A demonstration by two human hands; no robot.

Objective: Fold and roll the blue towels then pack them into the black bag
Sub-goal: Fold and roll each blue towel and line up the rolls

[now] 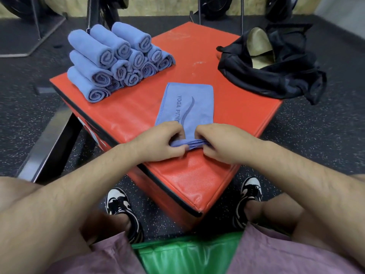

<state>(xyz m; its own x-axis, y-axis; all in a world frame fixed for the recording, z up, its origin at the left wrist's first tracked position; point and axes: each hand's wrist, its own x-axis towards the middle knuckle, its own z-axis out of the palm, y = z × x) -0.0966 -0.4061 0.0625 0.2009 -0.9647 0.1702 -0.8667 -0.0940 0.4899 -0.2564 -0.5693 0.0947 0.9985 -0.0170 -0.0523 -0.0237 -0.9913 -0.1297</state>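
Hands pinch the near end of the folded towel (187,103) — left hand (158,141), right hand (221,143) — beside rolled towels (114,60) and black bag (272,70).

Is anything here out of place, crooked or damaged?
Nothing stands out. The rolled towels sit stacked on the red box, the black bag lies open, and the left hand and right hand pinch the folded towel.
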